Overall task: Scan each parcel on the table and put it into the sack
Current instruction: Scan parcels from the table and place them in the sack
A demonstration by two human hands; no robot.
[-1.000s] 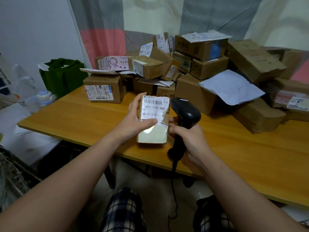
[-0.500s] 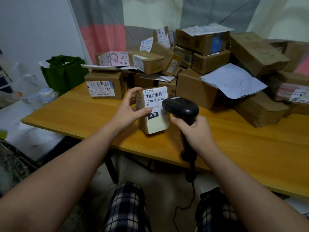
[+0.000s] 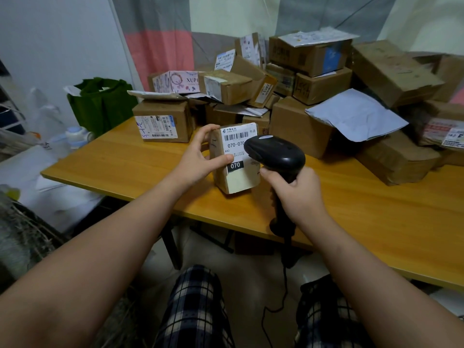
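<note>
**Small parcel held under the scanner**

The small parcel [image 3: 238, 177] stands upright at the near middle of the table [image 3: 376, 209], label facing the camera; the left hand [image 3: 195, 163] grips its left side, thumb across the label; the right hand [image 3: 298, 194] is wrapped round the handle of the black scanner [image 3: 275, 151], whose head covers the label's right edge; stacked boxes [image 3: 313, 71] crowd the far side; a green bag [image 3: 100, 101] stands far left.

I sit at an orange-brown wooden table [image 3: 376, 209] over a pale floor [image 3: 251, 277], a plain white wall [image 3: 62, 33] to my left, a grey, pink and cream curtain [image 3: 160, 43] ahead.
</note>
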